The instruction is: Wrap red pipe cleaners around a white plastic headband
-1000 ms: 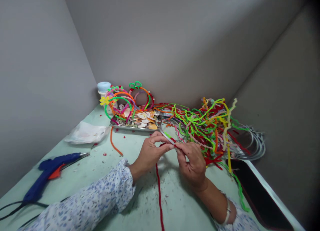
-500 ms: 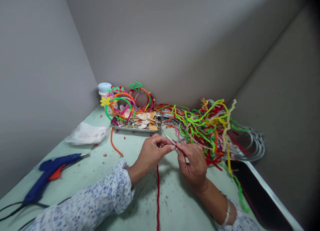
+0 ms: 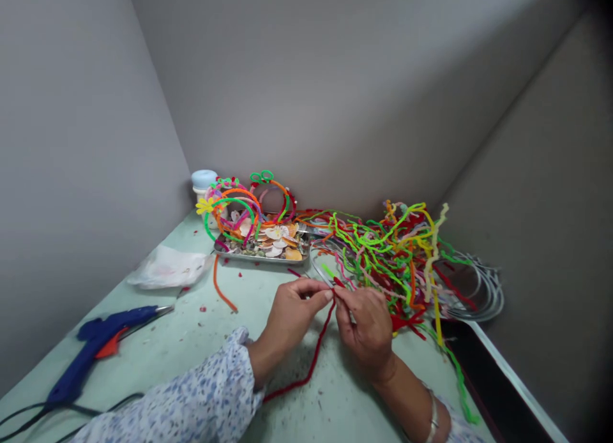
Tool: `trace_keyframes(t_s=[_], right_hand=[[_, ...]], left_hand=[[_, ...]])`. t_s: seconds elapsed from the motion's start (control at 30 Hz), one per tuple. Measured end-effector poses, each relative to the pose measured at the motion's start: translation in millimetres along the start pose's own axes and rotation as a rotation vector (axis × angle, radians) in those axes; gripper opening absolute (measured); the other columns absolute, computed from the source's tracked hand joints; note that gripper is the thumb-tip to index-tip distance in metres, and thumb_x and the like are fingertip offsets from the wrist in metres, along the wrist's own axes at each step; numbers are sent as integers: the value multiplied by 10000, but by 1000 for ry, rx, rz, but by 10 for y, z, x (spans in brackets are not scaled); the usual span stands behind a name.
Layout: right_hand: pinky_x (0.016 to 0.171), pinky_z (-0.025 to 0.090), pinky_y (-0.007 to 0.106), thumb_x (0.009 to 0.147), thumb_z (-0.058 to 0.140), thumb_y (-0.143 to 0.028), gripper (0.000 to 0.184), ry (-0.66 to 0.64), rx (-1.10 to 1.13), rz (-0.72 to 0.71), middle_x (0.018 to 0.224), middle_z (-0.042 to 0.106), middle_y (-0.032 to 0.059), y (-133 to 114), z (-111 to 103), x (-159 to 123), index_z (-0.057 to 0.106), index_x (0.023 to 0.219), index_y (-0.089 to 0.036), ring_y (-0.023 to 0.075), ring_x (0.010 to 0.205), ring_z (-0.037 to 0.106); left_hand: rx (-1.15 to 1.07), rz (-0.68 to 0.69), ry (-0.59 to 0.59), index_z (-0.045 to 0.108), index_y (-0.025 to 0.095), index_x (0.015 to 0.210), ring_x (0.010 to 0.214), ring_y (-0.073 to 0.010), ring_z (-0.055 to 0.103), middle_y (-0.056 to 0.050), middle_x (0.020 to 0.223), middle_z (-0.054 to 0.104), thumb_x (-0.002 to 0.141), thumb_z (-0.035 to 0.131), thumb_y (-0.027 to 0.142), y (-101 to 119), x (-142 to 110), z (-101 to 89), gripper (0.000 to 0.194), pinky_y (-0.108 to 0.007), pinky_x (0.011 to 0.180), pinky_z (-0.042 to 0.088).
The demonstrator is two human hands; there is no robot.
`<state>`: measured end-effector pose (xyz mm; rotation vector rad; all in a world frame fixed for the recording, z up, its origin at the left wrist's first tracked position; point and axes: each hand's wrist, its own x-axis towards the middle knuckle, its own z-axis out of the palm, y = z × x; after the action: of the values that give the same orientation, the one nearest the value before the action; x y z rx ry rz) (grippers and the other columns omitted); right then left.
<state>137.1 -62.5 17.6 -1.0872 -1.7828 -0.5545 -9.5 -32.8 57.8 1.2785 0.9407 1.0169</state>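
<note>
A red pipe cleaner hangs from the meeting fingertips of both hands and curves down to the left, passing behind my left sleeve. My left hand pinches it between thumb and forefinger. My right hand is closed on it from the other side, at the same spot. Short red ends stick up just above the fingers. Pale scissor-like blades show right behind the fingertips; whether they lie on the table or are held, I cannot tell.
Behind the hands stands a metal tray of shells, with colourful pipe-cleaner headbands over it. A tangled pile of pipe cleaners lies right, beside a wire coil and a black tray. At left are a blue glue gun and plastic bag.
The red pipe cleaner's hanging length has swung from straight down to a curve toward the left. Both hands sit slightly lower in view, fingertips closer together. The camera view has shifted a little.
</note>
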Motion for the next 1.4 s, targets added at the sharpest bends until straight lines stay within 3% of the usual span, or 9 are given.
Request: trace_keyframes(t_s=[0.27,0.57,0.67,0.83,0.97,1.07,1.23,1.4], right_hand=[[761,444,370,799,564,-53,385,-20,38,23,833,695,38,-81,18,50,563,1152,-205,186,761,621],[746,469,373,826,547,-61,386,-27,136,106,913,700,63,-216,119,171,554,1181,-210,200,808,635],[796,496,389,840,535,-99,365,-29,233,213,1010,685,85,-248,145,215,538,1189,-204,215,914,637],[838,527,381,881,517,-202,267,-83,488,535,1132,645,102,-249,149,304,548,1146,-210,215,1026,620],[778,551,360,873,555,-294,153,-55,669,779,1027,687,81,-218,149,476,594,993,-207,204,932,657],[723,559,350,817,629,-346,190,-8,773,924,931,711,78,-189,130,636,583,912,-188,207,854,677],[681,546,327,742,702,-359,254,26,904,1034,843,709,58,-144,88,777,584,880,-181,206,799,679],[640,525,286,739,709,-349,230,45,886,1018,758,669,16,-137,77,760,570,831,-190,169,714,647]], left_hand=[[-265,-166,38,694,128,788,731,-140,533,-39,758,642,709,695,293,64,-115,41,183,-271,733,411],[-453,-181,12,654,116,719,633,-98,452,-10,672,570,710,719,339,116,13,-39,232,-227,635,361],[-437,-140,8,651,117,740,656,-105,469,-17,700,578,724,707,344,139,59,-80,235,-230,657,371],[-328,-122,28,626,135,768,694,-112,475,-4,722,551,750,675,370,181,96,-153,241,-236,689,385],[-356,-145,-6,590,150,752,698,-111,505,-1,742,561,745,678,394,266,99,-169,260,-260,740,423],[-396,-151,-36,594,145,767,722,-127,547,-18,766,584,734,693,384,301,97,-154,261,-304,795,448],[-395,-152,-31,612,139,763,697,-127,554,-18,745,597,713,715,389,260,107,-139,275,-311,785,463],[-375,-180,-81,617,124,774,693,-139,575,-40,728,622,738,690,403,228,107,-135,291,-296,763,456]])
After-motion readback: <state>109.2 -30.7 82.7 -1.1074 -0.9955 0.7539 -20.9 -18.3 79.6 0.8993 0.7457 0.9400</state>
